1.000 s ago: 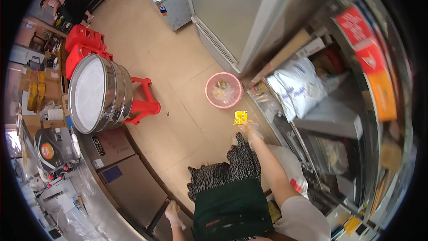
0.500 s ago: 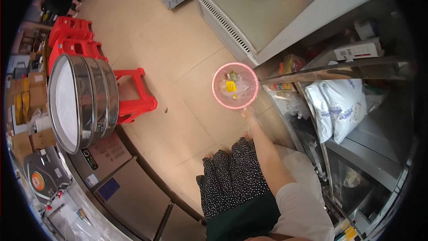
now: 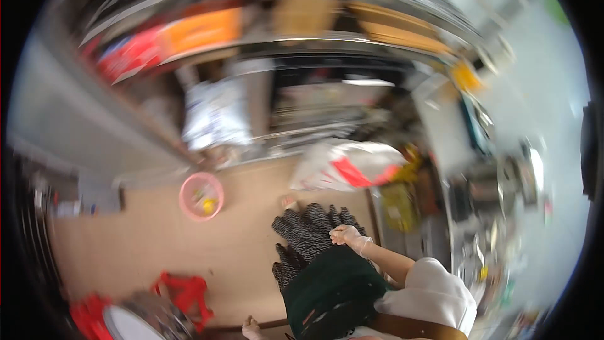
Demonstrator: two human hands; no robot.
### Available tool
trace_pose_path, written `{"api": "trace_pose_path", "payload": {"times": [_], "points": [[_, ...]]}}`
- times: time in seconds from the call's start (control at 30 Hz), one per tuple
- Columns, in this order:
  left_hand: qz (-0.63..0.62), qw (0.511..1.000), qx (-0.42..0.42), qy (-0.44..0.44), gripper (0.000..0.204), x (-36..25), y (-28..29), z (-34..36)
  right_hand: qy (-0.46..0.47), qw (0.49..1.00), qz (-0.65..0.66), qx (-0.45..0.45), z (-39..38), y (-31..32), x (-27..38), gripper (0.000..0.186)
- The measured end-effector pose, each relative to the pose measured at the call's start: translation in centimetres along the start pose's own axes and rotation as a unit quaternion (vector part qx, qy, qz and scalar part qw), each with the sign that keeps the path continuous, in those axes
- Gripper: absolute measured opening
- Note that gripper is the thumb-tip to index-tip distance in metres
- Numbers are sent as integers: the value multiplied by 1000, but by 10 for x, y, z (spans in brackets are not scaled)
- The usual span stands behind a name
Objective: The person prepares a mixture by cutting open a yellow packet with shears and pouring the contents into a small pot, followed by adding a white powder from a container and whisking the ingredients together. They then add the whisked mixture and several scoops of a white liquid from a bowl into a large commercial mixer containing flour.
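My right hand (image 3: 348, 237), in a thin clear glove, is held in front of my body over the black-and-white patterned skirt (image 3: 308, 233). Its fingers are curled closed, and I make out nothing in them. At the lower edge, my left hand (image 3: 252, 327) shows only in part, low beside the dark green apron (image 3: 336, 277). Its fingers look bent in, with nothing visible in them. Away to the left of my right hand, a pink waste basket (image 3: 184, 196) stands on the floor with clear and yellow wrappers inside. Neither hand touches it.
A white sack with red print (image 3: 340, 167) sits on the floor ahead, below metal shelving (image 3: 302, 132) with a white bag (image 3: 217, 110). A worktop with blurred utensils (image 3: 497, 182) runs along the right. Red stools (image 3: 185, 296) and a large round sieve (image 3: 148, 318) are lower left.
My view has swung to the right, toward the shelves, and is blurred. My right hand has drawn back from beside the pink basket to my body. The left hand has come into view.
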State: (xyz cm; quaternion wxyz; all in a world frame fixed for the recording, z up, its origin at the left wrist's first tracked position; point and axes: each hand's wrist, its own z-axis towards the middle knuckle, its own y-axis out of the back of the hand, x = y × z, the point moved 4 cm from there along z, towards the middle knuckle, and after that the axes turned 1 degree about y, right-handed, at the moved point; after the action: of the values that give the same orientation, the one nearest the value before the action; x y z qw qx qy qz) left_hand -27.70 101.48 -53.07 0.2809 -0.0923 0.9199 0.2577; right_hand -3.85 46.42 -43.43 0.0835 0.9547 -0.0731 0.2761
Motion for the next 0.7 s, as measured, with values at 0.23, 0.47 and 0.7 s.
{"api": "trace_pose_path", "payload": {"times": [0.23,0.47,0.7], "points": [[550,795,181,-181,62,-186,-72,36,21,956,188,-223,-168,119,-133,20],[224,853,255,-397,23,-278,-266,-149,138,729,348,-574,-290,265,-250,10],[305,782,420,-344,23,-255,-421,-355,27,584,303,-753,-357,485,-355,32]]}}
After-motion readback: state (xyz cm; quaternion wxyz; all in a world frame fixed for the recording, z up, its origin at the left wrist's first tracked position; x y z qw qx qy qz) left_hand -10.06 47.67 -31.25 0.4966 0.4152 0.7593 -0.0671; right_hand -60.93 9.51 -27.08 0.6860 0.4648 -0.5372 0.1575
